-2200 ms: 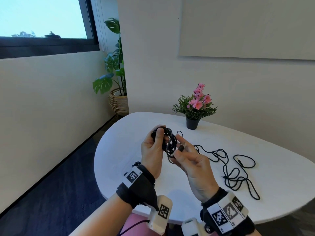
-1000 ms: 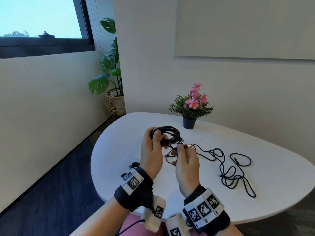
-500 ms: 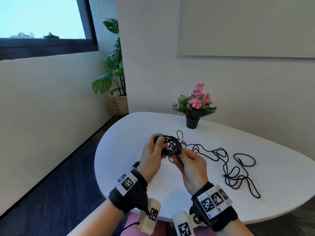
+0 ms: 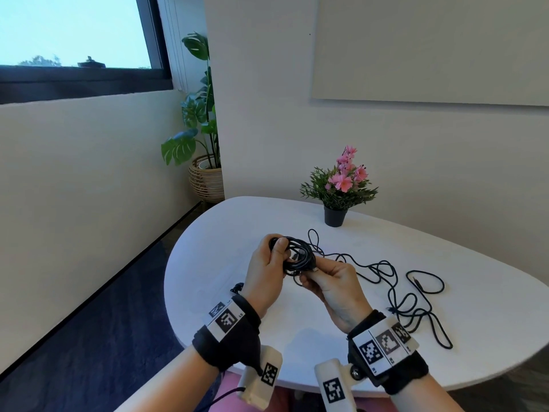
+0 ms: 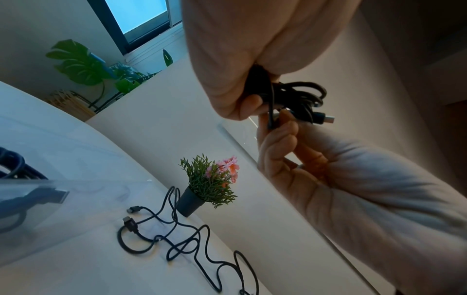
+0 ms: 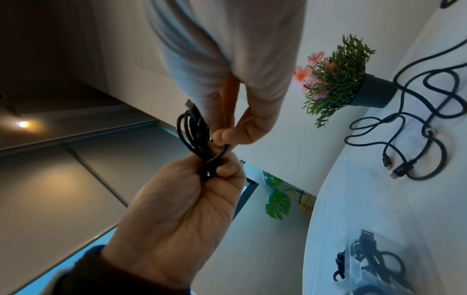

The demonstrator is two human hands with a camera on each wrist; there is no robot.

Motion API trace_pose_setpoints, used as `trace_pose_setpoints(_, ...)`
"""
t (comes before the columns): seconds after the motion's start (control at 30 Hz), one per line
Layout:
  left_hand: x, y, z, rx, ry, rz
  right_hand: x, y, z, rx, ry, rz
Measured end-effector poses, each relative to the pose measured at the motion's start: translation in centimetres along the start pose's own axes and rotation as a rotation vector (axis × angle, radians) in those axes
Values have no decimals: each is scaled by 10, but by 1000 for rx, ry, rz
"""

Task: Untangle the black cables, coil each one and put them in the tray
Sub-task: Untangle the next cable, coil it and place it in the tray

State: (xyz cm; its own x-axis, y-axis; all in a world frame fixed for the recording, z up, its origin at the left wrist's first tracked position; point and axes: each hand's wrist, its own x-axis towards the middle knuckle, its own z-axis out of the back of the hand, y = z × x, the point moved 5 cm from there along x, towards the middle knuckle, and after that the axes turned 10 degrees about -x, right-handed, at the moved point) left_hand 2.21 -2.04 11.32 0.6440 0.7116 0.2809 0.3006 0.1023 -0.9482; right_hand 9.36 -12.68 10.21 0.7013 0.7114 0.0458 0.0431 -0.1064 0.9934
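A small coil of black cable (image 4: 298,255) hangs in the air above the white table (image 4: 225,233), between both hands. My left hand (image 4: 277,251) grips the coil's left side, fingers curled round the strands (image 6: 202,165). At the coil's right edge my right hand (image 4: 316,270) pinches the strands and the cable's end (image 5: 271,119). One plug (image 5: 326,118) sticks out of the bundle. Loose black cables (image 4: 392,289) lie tangled on the table to the right. A clear tray (image 5: 38,219) with coiled cables inside sits under my left wrist, mostly hidden in the head view.
A small black pot of pink flowers (image 4: 335,216) stands at the table's back, next to the loose cables. The table's rounded near edge (image 4: 297,382) is just in front of my wrists. A large plant in a wicker basket (image 4: 205,179) stands on the floor by the wall.
The right hand has brought the free cable end up against the coil and now pinches it there. Both hands have come closer together and the coil is tighter.
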Motion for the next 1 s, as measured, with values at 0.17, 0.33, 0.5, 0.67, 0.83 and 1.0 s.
trace_pose_setpoints(0.17, 3, 2, 0, 138, -13, -5, -3, 1, 2, -60, 50, 39)
trace_pose_setpoints(0.33, 1, -7, -5, 283, 52, -71, -6, -2, 7, 51, 129, -8)
trace_pose_setpoints(0.5, -4, -19, -6, 458, 24, -315, -12, -2, 7, 383, 282, -69)
trace_pose_setpoints(0.67, -15, -11, -14, 540, 42, -469, -9, -5, 13, 212, 141, -39)
trace_pose_setpoints(0.83, -11, -9, -16, 506, -7, -493, -8, -9, 12, 368, 86, -105)
trace_pose_setpoints(1.0, -9, -6, -21, 463, -5, -455, -6, -6, 14, 445, 44, -110)
